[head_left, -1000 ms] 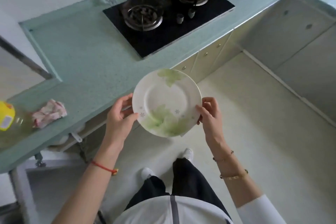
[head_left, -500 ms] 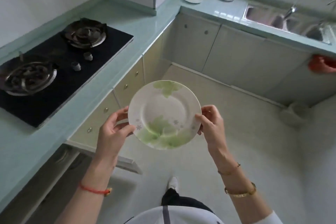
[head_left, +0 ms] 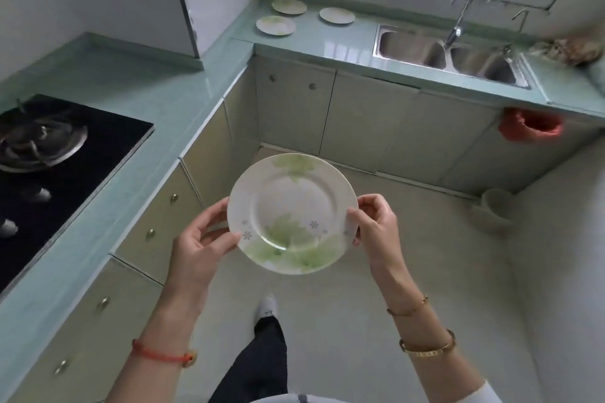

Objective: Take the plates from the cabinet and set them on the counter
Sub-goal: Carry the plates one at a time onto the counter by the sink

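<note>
I hold a white plate with green leaf prints (head_left: 292,213) level in front of me, above the floor. My left hand (head_left: 199,239) grips its left rim, thumb on top and fingers under it. My right hand (head_left: 376,222) grips the right rim the same way. Three more plates of the same pattern lie on the pale green counter (head_left: 327,39) at the far corner: one plate in front (head_left: 275,25), one behind it (head_left: 289,5), and one to the right (head_left: 337,15).
A black gas hob (head_left: 59,167) is set in the counter on my left. A double steel sink (head_left: 451,52) with a tap lies far right, under a window. Cabinet doors and drawers line both counters. A red bag (head_left: 530,124) hangs at the right; a pale bucket (head_left: 494,209) stands on the floor.
The view has swung right from the hob toward the corner and the sink. The plate stays in both hands, carried along the aisle; the far plates are now closer.
</note>
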`<state>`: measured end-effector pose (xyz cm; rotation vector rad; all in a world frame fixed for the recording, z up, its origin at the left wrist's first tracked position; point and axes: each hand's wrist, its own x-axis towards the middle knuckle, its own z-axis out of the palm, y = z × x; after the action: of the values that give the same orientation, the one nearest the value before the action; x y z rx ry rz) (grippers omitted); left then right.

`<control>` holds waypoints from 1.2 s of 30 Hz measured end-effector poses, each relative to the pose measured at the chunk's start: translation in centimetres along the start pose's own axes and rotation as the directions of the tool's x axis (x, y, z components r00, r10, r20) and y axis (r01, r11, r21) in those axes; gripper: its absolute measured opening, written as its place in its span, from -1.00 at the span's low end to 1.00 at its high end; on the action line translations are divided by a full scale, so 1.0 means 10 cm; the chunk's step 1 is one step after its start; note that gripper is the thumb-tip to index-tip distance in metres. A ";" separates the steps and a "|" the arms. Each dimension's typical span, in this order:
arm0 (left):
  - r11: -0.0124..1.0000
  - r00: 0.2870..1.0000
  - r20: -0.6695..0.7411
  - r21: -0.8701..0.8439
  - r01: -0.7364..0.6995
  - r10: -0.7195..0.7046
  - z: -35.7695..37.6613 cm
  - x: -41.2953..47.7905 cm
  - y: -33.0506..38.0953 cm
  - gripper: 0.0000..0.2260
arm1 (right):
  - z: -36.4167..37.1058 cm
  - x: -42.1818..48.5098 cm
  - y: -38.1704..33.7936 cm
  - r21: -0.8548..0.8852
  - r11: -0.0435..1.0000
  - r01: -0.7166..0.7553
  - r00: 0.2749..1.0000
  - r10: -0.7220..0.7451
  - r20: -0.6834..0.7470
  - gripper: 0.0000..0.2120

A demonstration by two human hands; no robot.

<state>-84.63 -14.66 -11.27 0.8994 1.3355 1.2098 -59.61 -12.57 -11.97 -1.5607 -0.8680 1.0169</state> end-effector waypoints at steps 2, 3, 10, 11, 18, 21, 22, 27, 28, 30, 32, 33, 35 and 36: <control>1.000 1.000 0.018 0.008 -0.005 0.005 0.11 0.36 0.04 -0.53 | 0.07 0.32 -0.04 0.022 1.000 -0.004 1.000 0.004 -0.015 -0.89; 1.000 1.000 0.024 0.013 -0.005 0.005 0.16 0.54 0.07 -0.54 | 0.12 0.48 -0.06 0.029 1.000 -0.006 1.000 0.007 -0.019 -0.89; 0.996 0.995 0.099 0.088 -0.031 0.022 0.53 2.06 0.50 -0.53 | 0.50 1.84 -0.38 0.090 0.996 -0.018 0.998 0.024 -0.066 -0.90; 0.994 0.993 0.110 0.097 -0.041 0.030 0.59 2.26 0.57 -0.52 | 0.55 2.02 -0.43 0.090 0.996 -0.015 0.997 0.021 -0.071 -0.91; 0.990 0.981 0.190 0.123 -0.062 0.037 1.10 3.71 0.93 -0.49 | 0.82 3.32 -0.73 0.052 0.999 0.015 0.990 -0.007 -0.141 -0.91; 0.990 0.980 0.197 0.128 -0.054 0.028 1.35 4.26 1.02 -0.49 | 0.90 3.87 -0.82 0.026 0.999 0.021 0.988 -0.017 -0.156 -0.92; 0.990 0.980 0.198 0.132 -0.051 0.025 1.44 4.43 1.04 -0.48 | 0.91 4.05 -0.84 0.010 1.000 0.024 0.986 -0.022 -0.164 -0.92; 0.987 0.981 0.190 0.151 -0.054 0.025 1.94 5.36 1.15 -0.48 | 0.97 5.12 -1.01 -0.052 0.998 0.041 0.985 -0.050 -0.166 -0.90; 0.987 0.982 0.187 0.152 -0.056 0.027 2.04 5.52 1.18 -0.47 | 0.98 5.32 -1.04 -0.071 0.997 0.043 0.985 -0.054 -0.162 -0.89; 0.987 0.984 0.176 0.147 -0.064 0.038 2.27 5.89 1.22 -0.46 | 0.98 5.79 -1.11 -0.098 0.994 0.046 0.988 -0.059 -0.142 -0.88; 0.987 0.987 0.155 0.150 -0.062 0.038 2.50 6.28 1.26 -0.45 | 0.98 6.26 -1.18 -0.124 0.991 0.042 0.991 -0.057 -0.119 -0.88; 0.987 0.989 0.142 0.152 -0.057 0.036 2.59 6.43 1.27 -0.45 | 0.99 6.45 -1.22 -0.135 0.990 0.036 0.992 -0.052 -0.117 -0.88; 0.988 0.993 0.114 0.148 -0.048 0.032 2.80 6.80 1.29 -0.44 | 1.02 6.90 -1.28 -0.152 0.988 0.032 0.992 -0.049 -0.112 -0.88; 0.988 0.994 0.104 0.150 -0.043 0.027 2.90 6.98 1.29 -0.44 | 1.04 7.12 -1.31 -0.168 0.985 0.031 0.993 -0.049 -0.107 -0.88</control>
<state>-67.76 60.14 -11.26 1.0825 1.3482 1.0849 -42.59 58.53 -12.81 -1.7155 -0.9219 0.8384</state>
